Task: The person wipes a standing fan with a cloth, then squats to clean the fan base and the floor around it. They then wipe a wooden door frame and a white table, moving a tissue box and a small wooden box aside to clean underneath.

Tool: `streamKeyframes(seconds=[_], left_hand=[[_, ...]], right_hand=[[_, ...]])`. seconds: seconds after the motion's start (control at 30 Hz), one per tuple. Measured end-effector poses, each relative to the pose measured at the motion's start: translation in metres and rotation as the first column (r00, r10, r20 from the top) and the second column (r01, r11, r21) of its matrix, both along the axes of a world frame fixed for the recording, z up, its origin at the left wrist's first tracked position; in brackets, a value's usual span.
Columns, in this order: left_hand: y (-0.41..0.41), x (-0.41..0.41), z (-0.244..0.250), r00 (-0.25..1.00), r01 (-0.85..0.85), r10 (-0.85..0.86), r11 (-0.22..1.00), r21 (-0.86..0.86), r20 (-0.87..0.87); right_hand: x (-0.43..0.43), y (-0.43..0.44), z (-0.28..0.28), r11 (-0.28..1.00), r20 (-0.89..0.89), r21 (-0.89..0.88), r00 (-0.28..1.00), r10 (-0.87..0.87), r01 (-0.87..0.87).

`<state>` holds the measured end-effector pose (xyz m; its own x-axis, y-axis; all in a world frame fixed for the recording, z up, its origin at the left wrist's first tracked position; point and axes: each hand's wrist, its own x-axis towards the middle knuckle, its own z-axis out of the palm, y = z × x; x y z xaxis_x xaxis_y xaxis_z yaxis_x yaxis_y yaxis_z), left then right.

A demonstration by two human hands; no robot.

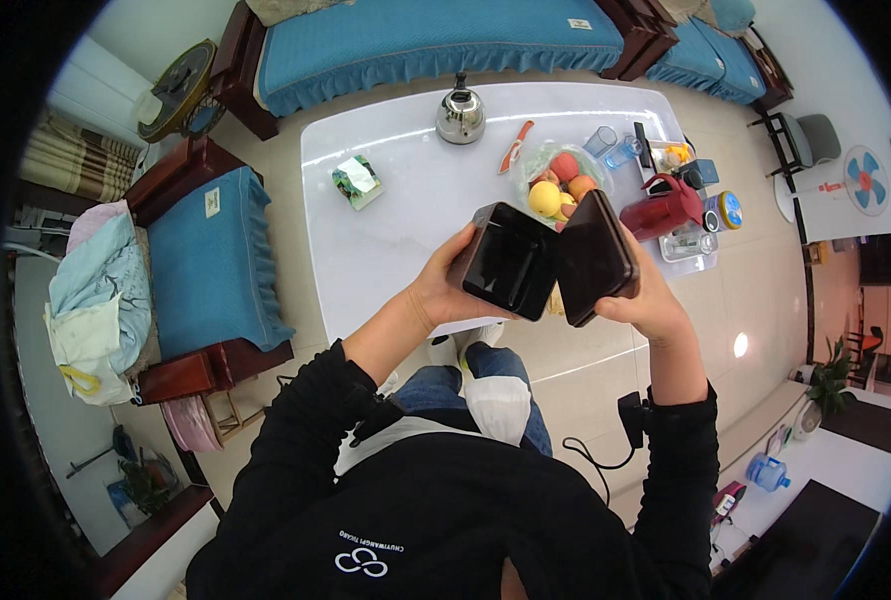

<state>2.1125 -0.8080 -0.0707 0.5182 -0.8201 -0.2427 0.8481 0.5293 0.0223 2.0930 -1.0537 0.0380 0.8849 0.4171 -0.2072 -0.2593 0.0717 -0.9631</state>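
Observation:
In front of my body, above the near edge of the white table (385, 270), both hands hold parts of a dark box. My left hand (439, 289) grips the side of a deep black box (507, 262), its open mouth tilted toward me. Its inside is glossy and dark, with a pale streak of reflection. My right hand (654, 300) holds a shallow dark lid-like piece (594, 262), thumb on its near edge and fingers mostly hidden behind it. The two pieces lean close together in a V. Behind them lies a clear plastic bag (524, 180) of red and yellow fruit (544, 199).
A steel kettle (460, 116) and an orange-handled knife (517, 146) are at the table's far side, a tissue packet (357, 182) at left. Drinking glasses (612, 146), a red jug (663, 208) and a yellow-lidded can (727, 210) crowd the right. Blue-covered sofas (445, 45) border the table.

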Motion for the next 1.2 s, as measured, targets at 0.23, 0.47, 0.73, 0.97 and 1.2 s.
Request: streamKeyframes(seconds=[0.23,0.47,0.73,0.97,1.2], left_hand=[[-0.005,-0.003,-0.011,0.999,0.021,-0.027,0.987,-0.159,-0.036],[-0.004,-0.005,-0.023,0.999,-0.018,0.025,0.989,-0.149,0.046],[-0.005,-0.002,-0.002,1.000,0.003,-0.002,0.996,-0.086,0.009],[-0.013,-0.003,0.019,0.996,0.024,-0.026,0.999,0.024,0.080],[-0.013,-0.001,0.025,0.990,0.013,-0.023,0.998,0.069,0.140]], right_hand=[[-0.002,0.009,0.006,0.986,0.025,0.156,0.998,-0.063,0.059],[-0.002,0.009,0.000,0.963,0.026,0.263,0.997,-0.067,0.058],[-0.003,-0.001,0.003,0.998,0.083,-0.042,0.996,-0.033,0.037],[-0.002,0.020,0.003,0.887,0.283,-0.460,0.953,0.110,0.034],[-0.004,0.033,0.003,0.726,0.455,-0.666,0.864,0.215,0.170]])
